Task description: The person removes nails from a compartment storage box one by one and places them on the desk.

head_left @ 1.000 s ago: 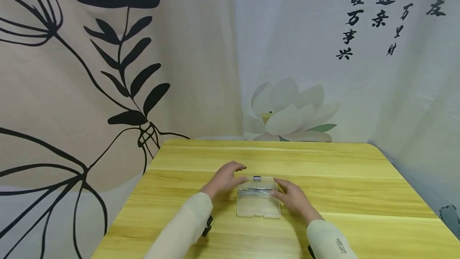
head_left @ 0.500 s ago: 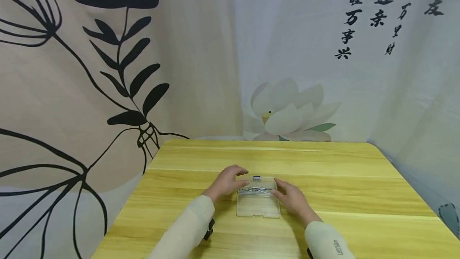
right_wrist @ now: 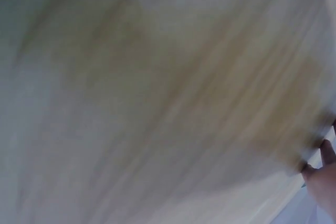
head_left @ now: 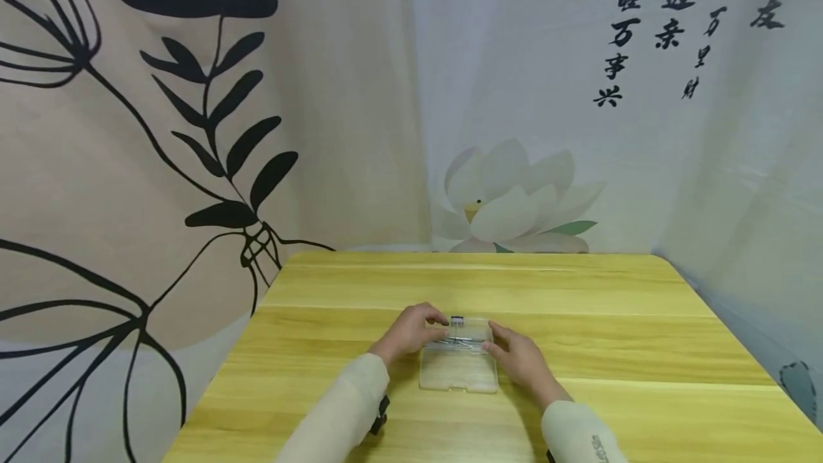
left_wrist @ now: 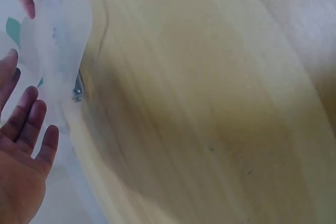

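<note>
Box: we see a small clear plastic box (head_left: 459,363), flat and rectangular, with a small tab on its near edge and a dark little clasp at the middle of its far edge.
Contents: a few thin metal pins (head_left: 458,339) lie crosswise in the far half of the box (too small for us to say just what they are).
Place: the box lies flat on the yellow wooden table (head_left: 611,334), near the middle of it and just in front of the person, between the two hands.
Left hand: our left hand (head_left: 411,331) is at the far left corner of the box, its fingers bent over the edge and touching the lid; the left wrist view shows the palm and fingers (left_wrist: 31,129) spread beside the clear plastic, so we cannot tell whether it truly grips.
Right hand: our right hand (head_left: 519,359) lies against the right side of the box with fingers mostly straight, touching the edge; the right wrist view is too blurred to add anything.
Around: printed cloth hangs behind the table, with black leaves (head_left: 212,91) on the left, a pale lotus (head_left: 514,195) in the middle and black writing (head_left: 669,20) on the right.
In the way: only the hands themselves cover the box's two sides.
</note>
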A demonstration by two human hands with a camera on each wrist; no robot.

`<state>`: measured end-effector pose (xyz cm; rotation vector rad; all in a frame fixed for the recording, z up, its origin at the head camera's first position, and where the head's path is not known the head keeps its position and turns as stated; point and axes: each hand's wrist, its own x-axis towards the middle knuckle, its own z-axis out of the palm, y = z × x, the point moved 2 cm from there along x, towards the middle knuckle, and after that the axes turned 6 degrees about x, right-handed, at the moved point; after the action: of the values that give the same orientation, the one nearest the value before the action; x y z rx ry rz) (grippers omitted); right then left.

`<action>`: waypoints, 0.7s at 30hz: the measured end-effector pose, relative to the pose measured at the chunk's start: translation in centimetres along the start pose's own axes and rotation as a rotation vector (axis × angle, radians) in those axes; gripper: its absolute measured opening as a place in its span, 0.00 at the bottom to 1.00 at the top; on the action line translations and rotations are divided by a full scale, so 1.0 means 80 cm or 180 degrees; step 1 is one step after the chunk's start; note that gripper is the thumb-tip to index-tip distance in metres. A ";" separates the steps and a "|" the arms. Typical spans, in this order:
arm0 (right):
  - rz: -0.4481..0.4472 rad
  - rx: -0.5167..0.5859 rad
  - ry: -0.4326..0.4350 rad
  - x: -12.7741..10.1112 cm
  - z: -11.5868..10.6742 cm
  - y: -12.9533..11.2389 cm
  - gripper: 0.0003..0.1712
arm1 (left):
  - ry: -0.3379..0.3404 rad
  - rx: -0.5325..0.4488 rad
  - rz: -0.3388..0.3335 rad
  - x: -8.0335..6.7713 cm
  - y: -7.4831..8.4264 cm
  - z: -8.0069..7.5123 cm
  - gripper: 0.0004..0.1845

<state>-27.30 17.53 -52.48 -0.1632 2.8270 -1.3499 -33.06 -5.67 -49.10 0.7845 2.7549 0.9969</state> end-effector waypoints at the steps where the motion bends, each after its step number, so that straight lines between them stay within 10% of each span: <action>1: 0.0007 0.0010 0.0005 0.000 0.001 0.001 0.32 | -0.0006 0.0006 0.0000 0.000 -0.001 0.002 0.11; 21: 0.0015 0.0176 0.0061 0.001 0.003 0.005 0.32 | -0.0062 0.0006 0.0062 0.007 -0.019 0.009 0.06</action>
<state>-27.42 17.58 -52.96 -0.1440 2.8000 -1.4345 -34.03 -6.00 -50.56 0.8183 2.7374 0.9847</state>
